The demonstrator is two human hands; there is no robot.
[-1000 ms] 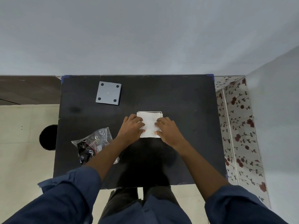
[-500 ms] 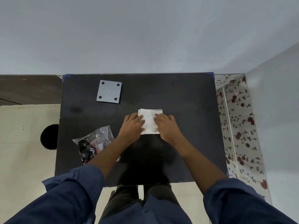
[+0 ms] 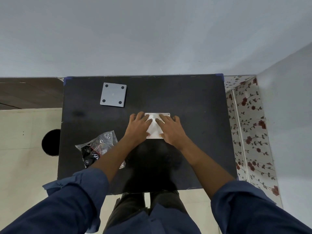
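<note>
A flat white square object (image 3: 154, 130) lies near the middle of the black table (image 3: 194, 132). My left hand (image 3: 137, 128) rests on its left part with fingers spread flat. Over its right part lies my right hand (image 3: 170, 130), fingers stretched forward and touching the surface. Both hands cover much of the white square, so only its far edge and a strip between the hands show.
A grey square plate (image 3: 113, 94) with dark pads at its corners sits at the back left of the table. A crinkled clear plastic bag (image 3: 97, 150) with dark contents lies at the front left. A wall runs behind; flowered panels (image 3: 248, 129) stand to the right.
Both hands have slid forward and inward over the white square, covering more of it; the fingers are now spread flatter on top.
</note>
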